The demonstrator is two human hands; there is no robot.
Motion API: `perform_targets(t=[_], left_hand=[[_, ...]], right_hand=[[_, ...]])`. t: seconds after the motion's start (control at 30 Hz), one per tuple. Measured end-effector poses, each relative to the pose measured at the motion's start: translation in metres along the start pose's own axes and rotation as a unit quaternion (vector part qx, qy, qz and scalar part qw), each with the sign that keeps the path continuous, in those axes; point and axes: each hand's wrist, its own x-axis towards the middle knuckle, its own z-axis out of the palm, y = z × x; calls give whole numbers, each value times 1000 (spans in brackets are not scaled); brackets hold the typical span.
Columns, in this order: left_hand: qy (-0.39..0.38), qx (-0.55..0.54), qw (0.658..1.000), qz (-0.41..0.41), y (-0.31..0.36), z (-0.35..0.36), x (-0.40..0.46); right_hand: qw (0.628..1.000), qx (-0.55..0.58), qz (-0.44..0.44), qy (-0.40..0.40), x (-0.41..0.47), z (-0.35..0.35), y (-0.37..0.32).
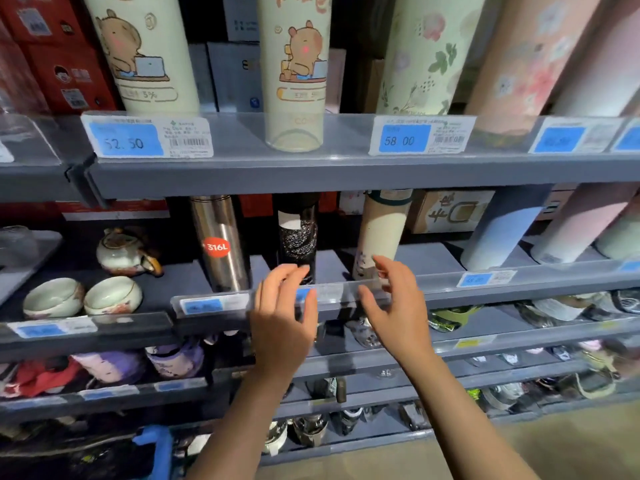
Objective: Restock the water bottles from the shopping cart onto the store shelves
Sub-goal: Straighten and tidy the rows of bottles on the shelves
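Middle shelf (450, 252), grey-blue painted metal, clear plastic price rail (214, 301) along its front edge with blue tags. Three bottles stand upright on it, long axes vertical, tops hidden behind the shelf above: steel bottle (221, 244), brushed cylinder with a red round "316L" sticker, at 9 o'clock of the group; black bottle (298, 237), dark with a white speckled pattern, in the middle; cream bottle (379, 233), matte with a small printed figure near the base, at 3 o'clock.

Left hand (282, 327) is raised in front of the rail, fingers spread and gently curved, holding nothing; its fingertips lie before the black bottle's base, contact not discernible. Right hand (394, 310) likewise is spread wide and holds nothing, fingertips near the cream bottle's foot.

Top shelf (311, 174) carries tall cream cylinders printed with a cartoon bear and florals; tags read 52.50 and 58.00. At 9 o'clock on the middle shelf: a glazed ceramic teapot (124, 252) and two round cups (83, 297). Lower shelves hold mixed small goods, blurred. Floor at 5 o'clock is pale tan.
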Motion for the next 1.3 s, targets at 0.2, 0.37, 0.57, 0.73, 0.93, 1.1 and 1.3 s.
perform_targets(t=[0.2, 0.37, 0.57, 0.73, 0.93, 1.1, 1.3], left_hand=[[-83, -158, 974, -137, 56, 78, 22], [-68, -130, 959, -242, 71, 124, 34], [-18, -98, 956, -277, 71, 140, 36], [1, -54, 958, -281, 84, 150, 37], [45, 52, 968, -241, 111, 173, 36], [75, 57, 969, -227, 107, 181, 30], [2, -76, 967, -242, 97, 161, 22]], right_hand=[[990, -6, 54, 128, 2, -70, 58], [976, 7, 118, 183, 31, -115, 104], [966, 58, 153, 200, 79, -133, 145], [970, 66, 171, 159, 95, -124, 163], [983, 61, 138, 102, 95, -126, 180], [985, 91, 136, 47, 99, -132, 192], [988, 96, 122, -2, 99, -142, 200]])
